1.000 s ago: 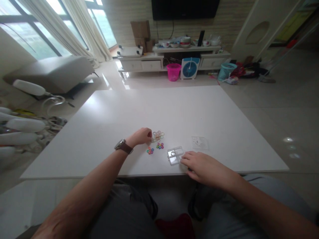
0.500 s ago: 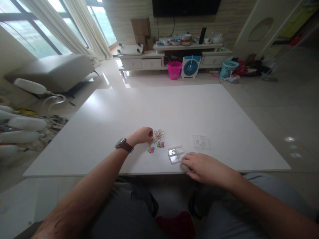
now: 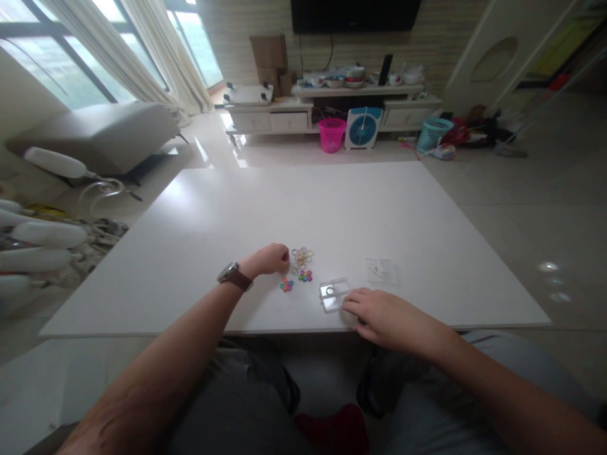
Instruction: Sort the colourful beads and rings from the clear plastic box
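My left hand (image 3: pixel 271 258) is at the left edge of a small pile of rings (image 3: pixel 302 258), its fingertips pinched together; anything between them is too small to make out. Nearer the front lie two clusters of colourful flower-shaped pieces, one pink and blue (image 3: pixel 287 285), one multicoloured (image 3: pixel 306 276). To their right sits a clear plastic divided box (image 3: pixel 327 303) with one ring (image 3: pixel 330 291) in a compartment. My right hand (image 3: pixel 379 316) grips the box's right front corner with curled fingers, covering that part. Beyond it lies a flat clear case (image 3: pixel 382 270) with small pieces, apart from both hands.
Everything lies on a white table (image 3: pixel 303 208), close to its front edge. Past the far edge stand a pink basket (image 3: pixel 332 134), a blue and white fan (image 3: pixel 363 127) and a low cabinet (image 3: pixel 251 120). A grey bench (image 3: pixel 104 133) is at the left.
My left hand has shifted very slightly left, away from the rings. The right hand has moved slightly left over the box's corner. The rings and flower pieces look the same.
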Available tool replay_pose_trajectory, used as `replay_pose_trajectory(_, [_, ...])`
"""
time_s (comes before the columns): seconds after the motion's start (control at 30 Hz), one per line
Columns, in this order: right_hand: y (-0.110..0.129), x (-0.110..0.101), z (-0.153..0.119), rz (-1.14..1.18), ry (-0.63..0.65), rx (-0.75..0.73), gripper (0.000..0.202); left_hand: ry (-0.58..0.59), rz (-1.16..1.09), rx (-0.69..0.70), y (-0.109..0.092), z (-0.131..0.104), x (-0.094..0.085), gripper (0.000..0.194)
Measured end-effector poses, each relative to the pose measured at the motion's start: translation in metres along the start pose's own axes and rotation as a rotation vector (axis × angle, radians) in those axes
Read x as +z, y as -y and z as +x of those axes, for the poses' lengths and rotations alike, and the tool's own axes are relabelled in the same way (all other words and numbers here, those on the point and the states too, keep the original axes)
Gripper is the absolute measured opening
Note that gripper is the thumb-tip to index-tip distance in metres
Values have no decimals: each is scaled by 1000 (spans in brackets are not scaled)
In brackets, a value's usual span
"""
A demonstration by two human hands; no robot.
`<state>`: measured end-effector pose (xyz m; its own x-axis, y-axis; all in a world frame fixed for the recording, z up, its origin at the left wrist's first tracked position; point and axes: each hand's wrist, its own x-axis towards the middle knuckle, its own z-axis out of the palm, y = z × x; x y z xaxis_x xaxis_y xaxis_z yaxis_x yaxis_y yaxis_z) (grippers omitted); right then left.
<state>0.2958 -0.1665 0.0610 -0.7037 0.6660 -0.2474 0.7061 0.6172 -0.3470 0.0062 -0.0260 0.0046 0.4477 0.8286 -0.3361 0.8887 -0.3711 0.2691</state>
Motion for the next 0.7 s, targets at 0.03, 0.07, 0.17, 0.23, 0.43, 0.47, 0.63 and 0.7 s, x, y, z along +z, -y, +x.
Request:
replay_pose_trajectory(0.03, [0,0,0,-11,0,-5,18,-10,2,-2,1,-1,-1,19])
replay_pose_trajectory(0.07, [0,-1,0,-15,8,-14,18,-20,3,-2,1,-2,-3,18])
replay_pose_trajectory(0.17, [1,-2,0,-7,14,-22,18,-54,-5,16,0,-5,-9,16])
replay_pose_trajectory(0.23, [1,-2,-1,-8,12,-12,19,-65,-24,39,0,-6,-11,14])
replay_pose_trajectory(0.43, [0,-3,0,-8,2,-19,19,-89,-125,105,-5,-9,-13,15])
replay_pose_trajectory(0.47, [-1,-4,1,-23,-1,-8,18,-89,-154,123,-8,-9,-12,15])
replay_pose_trajectory(0.63, [-5,-3,2,-74,-29,69,19,-30,-348,279,-37,-18,-5,17])
replay_pose_trajectory(0.7, [-4,-2,1,-76,-22,61,19,-26,-410,334,-52,-21,1,15])
